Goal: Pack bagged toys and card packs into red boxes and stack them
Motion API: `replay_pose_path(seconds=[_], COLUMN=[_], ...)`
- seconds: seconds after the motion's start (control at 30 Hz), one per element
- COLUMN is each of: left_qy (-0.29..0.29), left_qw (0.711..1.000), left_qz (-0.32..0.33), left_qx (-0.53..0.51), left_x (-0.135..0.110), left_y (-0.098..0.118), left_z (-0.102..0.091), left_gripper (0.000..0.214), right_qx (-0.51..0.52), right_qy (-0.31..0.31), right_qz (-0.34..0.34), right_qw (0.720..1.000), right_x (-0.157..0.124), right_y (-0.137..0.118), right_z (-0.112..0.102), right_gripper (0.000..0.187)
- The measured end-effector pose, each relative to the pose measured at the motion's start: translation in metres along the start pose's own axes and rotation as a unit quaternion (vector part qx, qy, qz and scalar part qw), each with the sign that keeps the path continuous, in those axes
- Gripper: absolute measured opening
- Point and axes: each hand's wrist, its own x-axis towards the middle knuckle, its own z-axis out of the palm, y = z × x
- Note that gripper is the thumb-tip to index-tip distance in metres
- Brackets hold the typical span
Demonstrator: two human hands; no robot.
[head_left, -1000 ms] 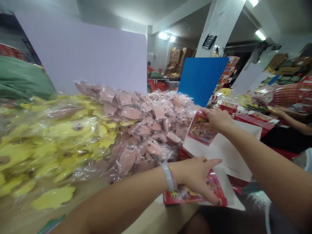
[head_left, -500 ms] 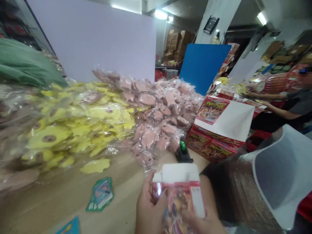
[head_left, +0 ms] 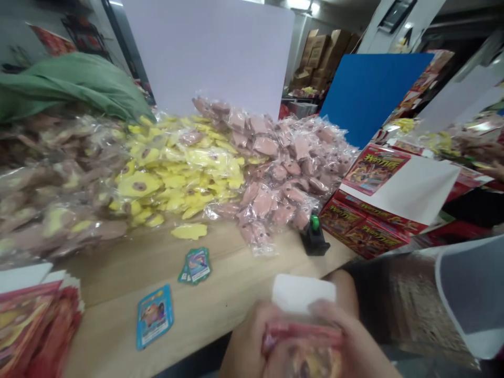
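Observation:
A red printed cardboard box (head_left: 303,333) with a raised white flap is held low in front of me, blurred by motion. My left hand (head_left: 252,336) grips its left side. On the right side and near the flap, my right hand (head_left: 346,331) closes round it. Beyond the box, on the table (head_left: 224,278), lie a small fan of green-edged cards (head_left: 196,265) and a blue card pack (head_left: 154,316). A black tape dispenser (head_left: 314,239) with a green roll stands behind my hands.
Yellow bagged pieces (head_left: 177,173) and pink bagged pieces (head_left: 283,173) are heaped at the back. Flattened red boxes (head_left: 39,325) are stacked at left. Red display boxes (head_left: 366,220) stand at right, near a lined bin (head_left: 425,299). A co-worker's hand (head_left: 494,168) shows far right.
My view has swung left and down, bringing the stacked red boxes and whole blue pack into sight. My right hand has moved up the box to its white flap.

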Motion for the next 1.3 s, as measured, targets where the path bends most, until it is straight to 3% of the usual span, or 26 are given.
replay_pose_path(seconds=[0.07, 0.13, 0.23, 0.3, 0.47, 0.6, 0.67, 0.77, 0.87, 1.0, 1.1, 1.2, 1.3], left_qy=[-0.063, -0.087, -0.054, -0.049, -0.078, -0.087, -0.092, -0.092, -0.138, -0.306, -0.368, -0.347, -0.215], left_qw=[0.997, 0.992, 0.992, 0.993, 0.993, 0.992, 0.992, 0.992, 0.985, 0.945, 0.928, 0.930, 0.947], left_qz=[-0.041, -0.078, -0.101, -0.101, -0.081, -0.069, -0.062, -0.061, -0.046, -0.021, 0.041, 0.115, 0.183], left_qx=[-0.021, -0.050, -0.057, -0.040, -0.042, -0.059, -0.058, -0.063, -0.093, -0.110, -0.037, 0.045, 0.154], left_x=[0.013, 0.021, 0.019, 0.012, 0.003, -0.002, -0.005, -0.005, 0.007, 0.028, 0.039, 0.053, 0.074], left_y=[-0.013, -0.028, -0.043, -0.044, -0.039, -0.039, -0.039, -0.039, -0.035, -0.017, 0.004, 0.020, 0.021], left_z=[0.003, 0.006, 0.010, 0.011, 0.009, 0.007, 0.006, 0.003, -0.010, -0.038, -0.054, -0.061, -0.062], left_gripper=[0.017, 0.015, 0.037, 0.049, 0.052, 0.052, 0.055, 0.068, 0.069, 0.034, 0.026, 0.032, 0.038], right_qx=[-0.056, -0.197, -0.446, -0.524, -0.555, -0.521, -0.541, -0.612, -0.663, -0.582, -0.551, -0.522, -0.413], right_qy=[-0.004, -0.049, -0.167, -0.169, -0.059, -0.076, -0.114, -0.135, -0.074, 0.016, 0.036, 0.100, 0.326], right_qz=[-0.001, -0.065, -0.161, -0.192, -0.200, -0.176, -0.172, -0.197, -0.251, -0.404, -0.453, -0.433, -0.366], right_qw=[0.998, 0.977, 0.865, 0.813, 0.805, 0.832, 0.816, 0.754, 0.701, 0.706, 0.700, 0.727, 0.768], right_x=[0.011, 0.019, 0.019, 0.016, 0.021, 0.015, 0.007, -0.001, -0.001, 0.002, 0.001, 0.008, 0.035], right_y=[-0.002, -0.011, -0.025, -0.027, -0.011, -0.012, -0.015, -0.011, 0.006, 0.037, 0.054, 0.038, -0.017], right_z=[-0.007, -0.009, -0.004, 0.000, 0.001, 0.004, 0.007, 0.010, 0.008, -0.008, -0.029, -0.054, -0.082], right_gripper=[0.032, 0.034, 0.035, 0.036, 0.037, 0.038, 0.039, 0.042, 0.042, 0.025, 0.027, 0.027, 0.034])
